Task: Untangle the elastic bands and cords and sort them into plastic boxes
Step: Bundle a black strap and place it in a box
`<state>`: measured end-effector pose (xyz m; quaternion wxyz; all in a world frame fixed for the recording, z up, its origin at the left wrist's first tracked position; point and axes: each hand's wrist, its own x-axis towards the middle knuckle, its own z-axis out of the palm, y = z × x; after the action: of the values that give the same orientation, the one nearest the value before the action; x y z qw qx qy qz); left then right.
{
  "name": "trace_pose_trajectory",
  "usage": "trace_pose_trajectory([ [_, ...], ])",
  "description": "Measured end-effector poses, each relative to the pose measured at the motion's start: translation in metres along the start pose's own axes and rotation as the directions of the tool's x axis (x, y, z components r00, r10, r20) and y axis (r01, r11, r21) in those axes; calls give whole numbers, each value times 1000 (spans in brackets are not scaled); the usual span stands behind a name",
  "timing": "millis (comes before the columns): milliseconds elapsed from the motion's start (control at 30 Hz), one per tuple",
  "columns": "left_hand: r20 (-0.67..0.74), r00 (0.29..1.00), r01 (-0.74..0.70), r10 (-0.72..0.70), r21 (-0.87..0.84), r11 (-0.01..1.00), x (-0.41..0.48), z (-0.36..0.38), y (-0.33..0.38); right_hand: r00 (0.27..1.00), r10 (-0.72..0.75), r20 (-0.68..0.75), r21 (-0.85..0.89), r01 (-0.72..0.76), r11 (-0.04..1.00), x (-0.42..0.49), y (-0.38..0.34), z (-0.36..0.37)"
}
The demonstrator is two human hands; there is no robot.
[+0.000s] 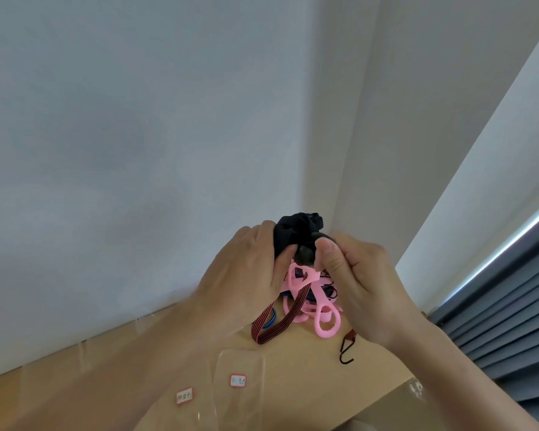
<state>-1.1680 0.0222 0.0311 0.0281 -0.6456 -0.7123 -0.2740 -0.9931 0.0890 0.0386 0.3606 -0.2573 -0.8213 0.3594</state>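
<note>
Black gathered fabric, seemingly a soft band (296, 228), is gripped at the top of the tangle by the left hand (246, 269), while a dark rounded part just beside it is pinched by the thumb and fingers of the right hand (355, 275). The tangle is held over the wooden table (308, 384). Untangling is judged to be in hand. Smooth, rubbery pink loops (324, 318) hang below, crossed by a flat red-and-black striped cord (280, 321) ending in a bent hook (346, 353). Next, the black piece would need to be drawn free of the pink loops, then dropped into one of the clear labelled boxes (240, 365).
</note>
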Motion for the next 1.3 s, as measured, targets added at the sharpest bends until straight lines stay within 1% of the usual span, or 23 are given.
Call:
trace_pose_trajectory([
  [100,76,993,-101,94,85,991,-1,-15,5,1000,3,-13,-35,-3,999,5,-7,-2],
  [167,135,986,-122,100,163,979,-1,-22,7,1000,11,-13,-80,-12,997,8,-12,-2],
  [233,185,980,-126,80,254,959,0,-27,8,1000,20,-12,-161,-22,987,11,-18,-3],
  [300,198,976,-150,94,292,945,1,-31,7,999,50,3,-250,-47,967,15,-24,-4],
  [400,184,966,-232,181,309,922,1,-35,9,991,128,30,-358,-110,927,21,-25,-2],
  [433,211,961,-244,180,332,911,1,-35,10,987,153,41,-390,-126,912,22,-25,-1],
  [533,310,946,-213,93,379,901,-2,-30,6,976,204,80,-531,-131,837,24,-22,4],
  [567,322,943,-214,84,392,895,-3,-29,4,978,192,85,-575,-109,811,24,-22,6],
  [667,379,919,-292,106,477,829,-2,-24,3,993,61,103,-680,25,733,26,-23,10],
  [767,476,864,-409,163,478,777,0,-25,3,982,88,166,-754,69,653,35,-24,9],
  [833,456,866,-428,207,460,778,1,-32,5,977,33,211,-758,143,636,43,-22,5],
  [867,411,881,-420,235,451,788,2,-35,5,973,2,232,-754,179,632,46,-22,3],
  [933,260,919,-381,296,396,836,2,-41,5,969,-43,244,-721,212,659,50,-21,2],
  [967,194,931,-359,308,349,866,3,-42,3,969,-60,239,-692,213,689,51,-19,2],
  [1000,161,939,-341,305,303,890,4,-44,2,970,-69,231,-640,205,740,50,-17,2],
  [1067,160,947,-308,277,228,924,6,-47,5,976,-70,205,-441,156,884,49,-12,3],
  [1100,163,950,-298,268,201,933,6,-49,6,979,-64,194,-296,121,948,49,-10,4],
  [1133,159,951,-294,267,189,937,7,-50,7,980,-54,191,-123,79,989,50,-10,5],
  [1167,156,952,-289,262,184,939,8,-51,8,982,-33,188,56,23,998,51,-11,4],
  [1200,147,956,-277,253,172,946,9,-53,10,982,6,188,219,-47,975,54,-12,3],
  [1233,130,962,-257,239,142,956,11,-55,11,977,51,205,343,-121,932,57,-14,-1],
  [1267,113,970,-226,215,92,970,12,-57,12,967,90,240,411,-185,893,60,-15,-7],
  [1300,100,978,-188,184,33,982,12,-59,12,950,122,289,441,-245,864,63,-16,-12],
])
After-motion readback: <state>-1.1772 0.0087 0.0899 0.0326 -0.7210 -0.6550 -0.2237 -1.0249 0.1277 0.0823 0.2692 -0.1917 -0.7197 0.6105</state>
